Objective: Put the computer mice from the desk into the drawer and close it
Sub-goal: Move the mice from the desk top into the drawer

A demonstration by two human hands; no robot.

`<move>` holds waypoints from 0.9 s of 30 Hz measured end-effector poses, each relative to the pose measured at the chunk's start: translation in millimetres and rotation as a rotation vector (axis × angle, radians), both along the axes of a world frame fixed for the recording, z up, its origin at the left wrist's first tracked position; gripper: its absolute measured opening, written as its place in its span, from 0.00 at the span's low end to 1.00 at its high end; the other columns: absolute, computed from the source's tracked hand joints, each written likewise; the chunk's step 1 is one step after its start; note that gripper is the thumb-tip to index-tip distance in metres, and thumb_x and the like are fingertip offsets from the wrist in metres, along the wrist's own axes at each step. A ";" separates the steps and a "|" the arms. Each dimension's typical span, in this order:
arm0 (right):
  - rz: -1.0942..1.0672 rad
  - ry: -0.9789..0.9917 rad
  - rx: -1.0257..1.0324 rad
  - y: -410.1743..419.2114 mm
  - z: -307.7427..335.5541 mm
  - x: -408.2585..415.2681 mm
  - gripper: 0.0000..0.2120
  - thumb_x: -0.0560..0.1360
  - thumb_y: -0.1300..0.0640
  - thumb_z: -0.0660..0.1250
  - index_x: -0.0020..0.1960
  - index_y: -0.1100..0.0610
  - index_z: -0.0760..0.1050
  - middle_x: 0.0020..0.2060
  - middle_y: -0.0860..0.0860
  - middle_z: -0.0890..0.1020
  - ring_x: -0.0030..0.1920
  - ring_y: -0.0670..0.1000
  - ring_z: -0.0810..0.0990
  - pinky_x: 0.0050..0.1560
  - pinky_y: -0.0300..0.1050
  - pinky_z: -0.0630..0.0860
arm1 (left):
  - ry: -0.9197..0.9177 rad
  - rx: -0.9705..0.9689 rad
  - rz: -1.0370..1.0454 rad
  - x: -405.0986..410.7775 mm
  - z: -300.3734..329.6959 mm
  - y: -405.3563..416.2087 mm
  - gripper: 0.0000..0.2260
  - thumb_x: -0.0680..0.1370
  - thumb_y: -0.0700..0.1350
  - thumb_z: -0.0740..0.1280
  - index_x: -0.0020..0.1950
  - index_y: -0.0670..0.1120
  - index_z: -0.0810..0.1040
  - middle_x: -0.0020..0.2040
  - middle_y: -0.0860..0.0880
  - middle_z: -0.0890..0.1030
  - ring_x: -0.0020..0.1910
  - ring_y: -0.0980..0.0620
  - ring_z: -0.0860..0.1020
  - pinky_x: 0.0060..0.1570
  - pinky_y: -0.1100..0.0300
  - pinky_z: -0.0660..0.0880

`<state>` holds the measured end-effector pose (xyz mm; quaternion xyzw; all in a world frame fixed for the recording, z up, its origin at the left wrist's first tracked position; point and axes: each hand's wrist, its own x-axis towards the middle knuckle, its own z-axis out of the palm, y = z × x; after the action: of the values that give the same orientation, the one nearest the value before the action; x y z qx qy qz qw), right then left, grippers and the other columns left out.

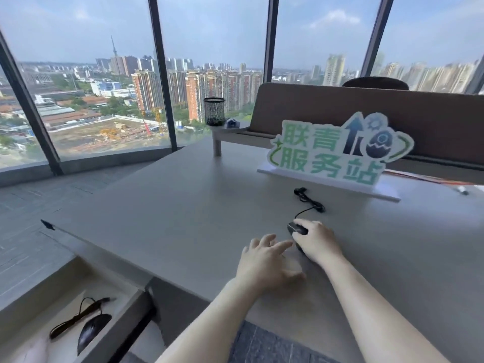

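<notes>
Head view looks down across a broad grey desk [183, 205], with an open drawer [125, 320] pulled out below its near-left edge. A green-and-white standing sign [337, 150] sits toward the back of the desktop. Inside the drawer a black wired mouse [91, 330] already lies with its cable [76, 317] bundled beside it.

On the desktop, a second black mouse [297, 229] sits under the right hand [318, 241], whose fingers curl over its back and sides in a closing grasp; whether it is lifted yet I cannot tell. The left hand [264, 260] rests flat just beside it, fingers spread, holding nothing. The second mouse's cord [310, 201] trails away toward the sign, its far part bunched up.

The likely trouble is that loose cord: lifted by the mouse alone, it could drag across the desk, catch the sign's base, or hang over the drawer's rim and get pinched when the drawer closes. Gathering it with the free left hand would probably prevent that.
</notes>
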<state>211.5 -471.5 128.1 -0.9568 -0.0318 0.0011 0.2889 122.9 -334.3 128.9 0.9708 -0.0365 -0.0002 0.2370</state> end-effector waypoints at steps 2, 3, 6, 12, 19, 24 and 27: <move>-0.026 0.005 -0.021 -9.2 0.0 2.5 0.21 0.70 0.52 0.63 0.63 0.43 0.76 0.62 0.56 0.79 0.61 0.62 0.75 0.61 0.52 0.74 | 0.023 0.008 -0.011 3.3 0.5 -2.5 0.26 0.71 0.59 0.66 0.69 0.63 0.69 0.77 0.50 0.61 0.74 0.44 0.59 0.71 0.52 0.59; -0.032 -0.004 -0.043 -13.1 -2.0 3.7 0.21 0.70 0.52 0.63 0.62 0.43 0.76 0.61 0.56 0.79 0.60 0.62 0.75 0.59 0.51 0.74 | 0.040 0.003 -0.010 5.2 1.5 -1.9 0.25 0.71 0.56 0.65 0.68 0.62 0.70 0.78 0.49 0.59 0.75 0.43 0.57 0.72 0.52 0.58; -0.041 -0.048 -0.087 -18.9 -9.0 0.9 0.18 0.73 0.51 0.63 0.62 0.43 0.75 0.57 0.58 0.79 0.58 0.63 0.73 0.58 0.50 0.71 | 0.071 0.003 0.065 7.6 2.1 4.5 0.24 0.71 0.52 0.64 0.68 0.60 0.72 0.80 0.45 0.51 0.78 0.40 0.47 0.76 0.50 0.51; -0.045 -0.122 0.015 -7.2 -10.7 -14.8 0.19 0.75 0.54 0.62 0.65 0.45 0.72 0.56 0.61 0.78 0.57 0.64 0.71 0.58 0.50 0.68 | -0.115 -0.014 0.283 -1.9 -12.1 22.1 0.20 0.74 0.45 0.58 0.65 0.57 0.74 0.74 0.47 0.64 0.63 0.38 0.68 0.64 0.54 0.67; 0.125 -0.297 0.346 60.6 42.7 -58.6 0.20 0.76 0.55 0.64 0.67 0.44 0.72 0.55 0.57 0.78 0.56 0.60 0.75 0.57 0.48 0.72 | -0.372 -0.158 0.467 -41.0 6.6 91.9 0.16 0.73 0.41 0.62 0.59 0.52 0.78 0.66 0.51 0.71 0.59 0.41 0.71 0.55 0.60 0.63; 0.332 -0.351 0.589 149.8 91.1 -103.2 0.20 0.72 0.50 0.64 0.64 0.46 0.73 0.54 0.50 0.82 0.53 0.57 0.81 0.55 0.56 0.78 | -0.486 -0.214 0.736 -101.7 21.6 196.1 0.21 0.74 0.41 0.63 0.67 0.53 0.74 0.70 0.47 0.69 0.63 0.40 0.69 0.62 0.51 0.66; 0.465 -0.262 0.729 206.6 100.3 -134.8 0.19 0.73 0.49 0.64 0.64 0.43 0.72 0.55 0.50 0.82 0.50 0.54 0.82 0.51 0.53 0.80 | -0.450 -0.198 0.922 -149.9 12.0 259.2 0.22 0.75 0.42 0.63 0.69 0.50 0.71 0.70 0.44 0.68 0.64 0.38 0.69 0.63 0.46 0.68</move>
<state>76.7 -264.9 228.4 -0.7521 -0.2804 -0.0665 0.5927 -26.9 -75.1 140.9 0.8350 0.3450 0.3162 0.2893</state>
